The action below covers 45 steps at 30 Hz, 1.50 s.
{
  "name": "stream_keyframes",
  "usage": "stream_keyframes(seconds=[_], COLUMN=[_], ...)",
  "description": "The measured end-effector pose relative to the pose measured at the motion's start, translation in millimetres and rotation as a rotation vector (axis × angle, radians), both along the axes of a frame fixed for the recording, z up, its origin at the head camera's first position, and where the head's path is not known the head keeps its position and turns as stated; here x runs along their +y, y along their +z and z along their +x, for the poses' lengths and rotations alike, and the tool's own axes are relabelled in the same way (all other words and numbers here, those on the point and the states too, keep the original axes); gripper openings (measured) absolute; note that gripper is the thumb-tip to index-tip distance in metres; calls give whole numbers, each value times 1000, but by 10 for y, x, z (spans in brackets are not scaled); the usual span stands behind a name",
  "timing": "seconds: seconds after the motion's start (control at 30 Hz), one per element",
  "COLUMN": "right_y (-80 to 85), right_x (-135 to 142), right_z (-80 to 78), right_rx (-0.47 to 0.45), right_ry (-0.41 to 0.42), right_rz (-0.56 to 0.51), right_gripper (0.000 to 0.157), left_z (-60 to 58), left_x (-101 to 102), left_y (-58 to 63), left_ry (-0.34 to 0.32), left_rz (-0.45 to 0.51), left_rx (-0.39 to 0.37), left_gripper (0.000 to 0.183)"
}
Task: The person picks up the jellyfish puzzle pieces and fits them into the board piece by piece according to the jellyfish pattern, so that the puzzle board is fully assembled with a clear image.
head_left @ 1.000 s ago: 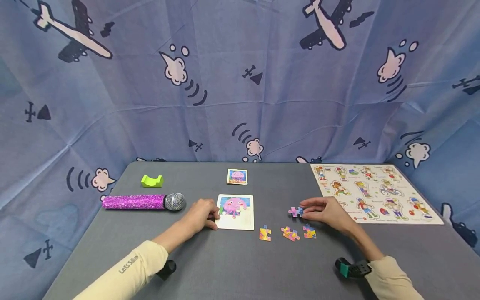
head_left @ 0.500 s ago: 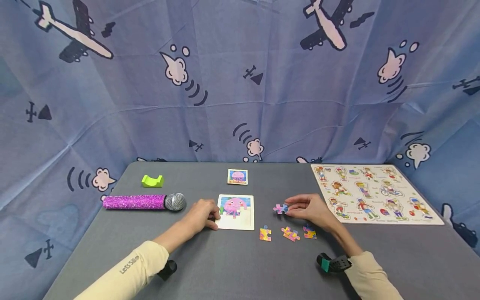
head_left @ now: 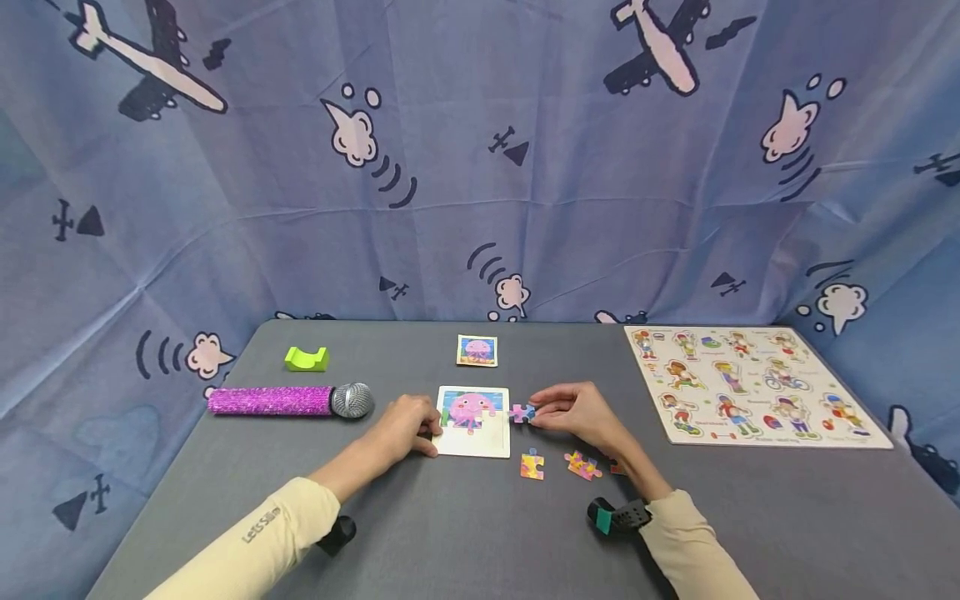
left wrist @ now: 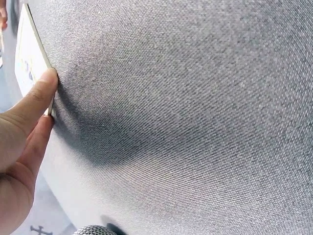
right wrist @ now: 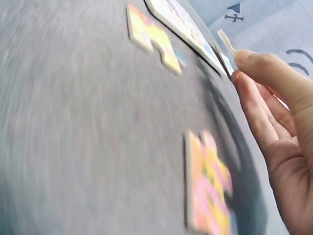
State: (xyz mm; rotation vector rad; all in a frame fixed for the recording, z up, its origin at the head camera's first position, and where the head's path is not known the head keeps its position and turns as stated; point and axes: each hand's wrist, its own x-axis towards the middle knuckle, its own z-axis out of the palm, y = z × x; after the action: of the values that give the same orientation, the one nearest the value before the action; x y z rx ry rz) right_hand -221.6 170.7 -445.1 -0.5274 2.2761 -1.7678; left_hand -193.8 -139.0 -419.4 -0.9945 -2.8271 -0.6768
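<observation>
My left hand [head_left: 408, 425] holds the left side of a white-framed puzzle board [head_left: 491, 446], with thumb and finger at its edge. A pink octopus on blue fills the board's upper part; bare pale wood shows below. In the left wrist view the thumb [left wrist: 41, 90] lies on the rim of the board [left wrist: 30, 49]. My right hand [head_left: 573, 412] pinches a pink-and-blue puzzle piece [head_left: 519, 413] by its right end, close beside the board's right edge. In the right wrist view that piece [right wrist: 225, 41] is seen edge-on between the fingertips.
Yellow-pink puzzle pieces [head_left: 532, 464] lie before the board, one partly hidden by the right forearm. Behind it is a small octopus picture card [head_left: 477, 351]. At left are a glittery purple microphone [head_left: 270, 401] and a green block [head_left: 306, 359]; at right, a sports-figure board [head_left: 708, 408].
My right hand has moved left with the pink-and-blue puzzle piece, from near the sports-figure board to the octopus board's right edge. The left hand stays on the board.
</observation>
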Motion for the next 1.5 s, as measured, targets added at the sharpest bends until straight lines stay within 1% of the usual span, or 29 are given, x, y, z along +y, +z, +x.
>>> stream_keyframes(seconds=[0.13,0.27,0.43,0.53,0.77,0.9,1.07,1.2,1.3,1.5], right_y=[-9,-28,-8,20,125,176,158,116,105,97], right_x=[-115,-230,-358,-418,-521,-552,-558,-553,-546,-522], right_z=[-22,-45,-39,-25,-22,-13,-12,-31,-40,-48], right_rx=[20,60,115,149,280,310,312,309,288,192], right_ry=[2,12,32,24,-9,-13,-9,3,13,-3], right_rz=[3,21,70,121,284,339,378,365,334,245], right_gripper=[36,34,30,29,25,24,23,25,27,31], left_z=[-9,-15,-13,-13,-21,-26,-12,2,5,3], left_x=[-6,-13,-16,-11,-12,-15,-13,-10,-10,-4], left_y=[-7,-11,-12,-9,10,14,5,7,7,11], left_ry=[-16,-22,-19,-21,-40,-29,-16,-6,-4,-14], left_rz=[9,17,22,26,36,20,7,4,1,12], left_rx=[2,4,2,2,5,5,-5,-7,-2,5], left_gripper=[28,28,28,27,27,28,27,27,27,28])
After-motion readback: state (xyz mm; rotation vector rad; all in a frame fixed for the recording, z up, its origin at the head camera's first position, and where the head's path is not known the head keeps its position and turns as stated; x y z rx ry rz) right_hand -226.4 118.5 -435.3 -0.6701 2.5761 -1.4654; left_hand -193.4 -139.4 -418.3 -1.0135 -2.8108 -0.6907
